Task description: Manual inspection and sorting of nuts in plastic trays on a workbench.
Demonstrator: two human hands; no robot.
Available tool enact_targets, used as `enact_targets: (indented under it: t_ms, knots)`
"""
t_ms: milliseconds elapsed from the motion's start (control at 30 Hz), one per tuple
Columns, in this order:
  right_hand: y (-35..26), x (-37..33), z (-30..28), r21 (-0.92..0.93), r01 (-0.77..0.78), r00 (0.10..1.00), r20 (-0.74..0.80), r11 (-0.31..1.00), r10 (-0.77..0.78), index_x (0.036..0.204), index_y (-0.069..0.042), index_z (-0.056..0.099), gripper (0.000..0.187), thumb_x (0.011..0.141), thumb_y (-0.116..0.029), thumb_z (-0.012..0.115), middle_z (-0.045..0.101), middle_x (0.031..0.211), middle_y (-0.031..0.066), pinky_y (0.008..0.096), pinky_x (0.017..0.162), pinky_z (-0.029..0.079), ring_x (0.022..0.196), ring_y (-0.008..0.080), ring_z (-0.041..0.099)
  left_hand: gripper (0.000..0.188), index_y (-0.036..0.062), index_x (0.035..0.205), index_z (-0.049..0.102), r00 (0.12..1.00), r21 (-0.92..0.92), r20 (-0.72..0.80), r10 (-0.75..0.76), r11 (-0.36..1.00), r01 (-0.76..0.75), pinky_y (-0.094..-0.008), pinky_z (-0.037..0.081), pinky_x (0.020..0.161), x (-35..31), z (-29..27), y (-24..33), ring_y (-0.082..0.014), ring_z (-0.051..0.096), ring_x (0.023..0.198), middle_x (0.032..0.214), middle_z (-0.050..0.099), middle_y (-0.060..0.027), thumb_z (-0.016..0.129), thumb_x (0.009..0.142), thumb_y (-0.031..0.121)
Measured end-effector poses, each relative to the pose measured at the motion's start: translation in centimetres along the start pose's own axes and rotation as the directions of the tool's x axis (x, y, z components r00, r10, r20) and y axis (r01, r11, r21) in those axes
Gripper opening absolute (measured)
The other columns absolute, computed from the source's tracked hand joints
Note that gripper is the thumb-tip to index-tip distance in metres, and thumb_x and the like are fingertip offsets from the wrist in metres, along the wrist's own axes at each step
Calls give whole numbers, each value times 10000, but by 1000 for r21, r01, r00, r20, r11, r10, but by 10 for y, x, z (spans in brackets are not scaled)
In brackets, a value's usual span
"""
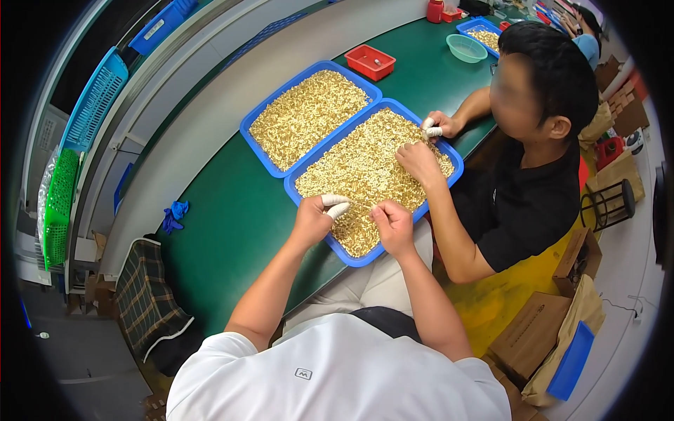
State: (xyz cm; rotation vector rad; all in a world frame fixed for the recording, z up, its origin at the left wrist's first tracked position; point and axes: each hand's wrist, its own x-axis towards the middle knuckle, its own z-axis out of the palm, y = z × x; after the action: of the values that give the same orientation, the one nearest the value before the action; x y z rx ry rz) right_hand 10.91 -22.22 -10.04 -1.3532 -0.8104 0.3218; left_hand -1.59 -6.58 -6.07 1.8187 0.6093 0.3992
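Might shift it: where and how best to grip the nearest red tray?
The red tray seems best pinched by its right rim, from the right: it sits open-topped, green tabletop on that side, a blue tray close at its near left.

Bright, fairly even light, with straight edges bowed toward the black fisheye rim

gold-coloured pieces (372, 158) | small, loose, jumbled | heaped across blue rectangular tray (359, 262)

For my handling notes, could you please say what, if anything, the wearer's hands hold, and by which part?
It cannot be told: the left hand and right hand are above golden pieces too small to show any hold.
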Motion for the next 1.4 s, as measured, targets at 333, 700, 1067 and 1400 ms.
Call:
enact_targets:
  t_ms: [333, 700, 1067, 1400]
  knots:
    - [-5, 0, -4, -35, -10, 997, 71, 999, 13, 789, 12, 619, 199, 961, -87, 612, 629, 707, 54, 273, 577, 432, 624, 107, 550, 131, 35, 993, 773, 993, 144, 38, 116, 982, -120, -261, 489, 679, -1, -8, 12, -107, 632, 760, 847, 711, -43, 769, 865, 63]
    - [-6, 3, -3, -102, 4, 994, 107, 995, 7, 782, 16, 641, 182, 918, -105, 651, 599, 661, 95, 326, 536, 416, 571, 176, 549, 163, 66, 996, 771, 946, 412, 135, 295, 852, -324, -293, 516, 697, 0, -20, 13, -175, 661, 755, 855, 709, -79, 783, 834, 54]
    - [-1, 0, -4, 22, -40, 996, 86, 999, 38, 802, 16, 664, 166, 924, -94, 642, 622, 673, 87, 311, 548, 434, 582, 154, 559, 195, 63, 1016, 763, 994, 229, 64, 92, 968, -105, -291, 528, 699, -4, -6, 31, -137, 675, 790, 888, 732, -58, 796, 824, 54]
    - [0, 1, -6, -58, -9, 994, 105, 998, 15, 804, 14, 662, 155, 917, -91, 647, 614, 674, 88, 309, 550, 430, 583, 162, 558, 130, 33, 943, 771, 991, 258, 89, 96, 959, -116, -286, 523, 705, -1, -6, 35, -139, 678, 783, 849, 733, -78, 802, 821, 65]
